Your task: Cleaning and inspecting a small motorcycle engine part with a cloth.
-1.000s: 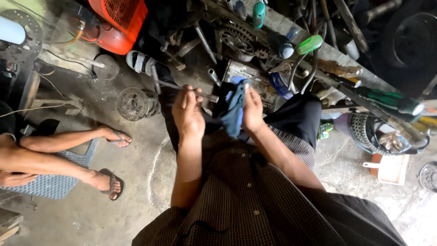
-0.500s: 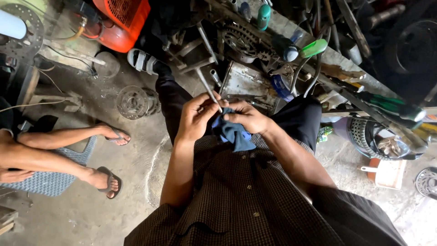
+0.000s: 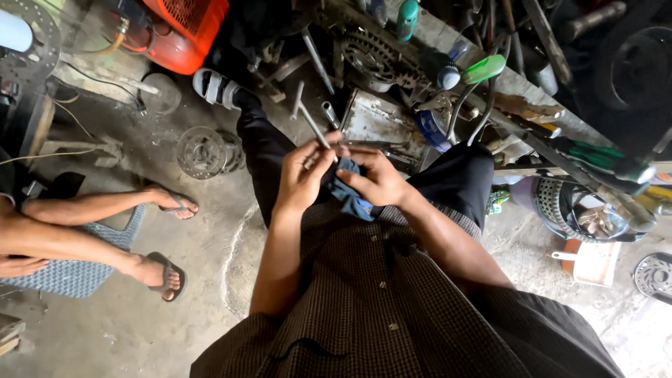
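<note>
Our left hand [image 3: 302, 175] pinches a thin metal rod [image 3: 313, 124] that angles toward eleven o'clock. Our right hand [image 3: 374, 178], fingers curled closed, presses a blue rag [image 3: 348, 197] against it. The rod's lower end is hidden.

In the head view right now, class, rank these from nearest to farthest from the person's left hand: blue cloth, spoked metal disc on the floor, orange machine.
1. blue cloth: touching the left hand, on its right.
2. spoked metal disc: on the floor, to its left.
3. orange machine: top left, farthest.
</note>
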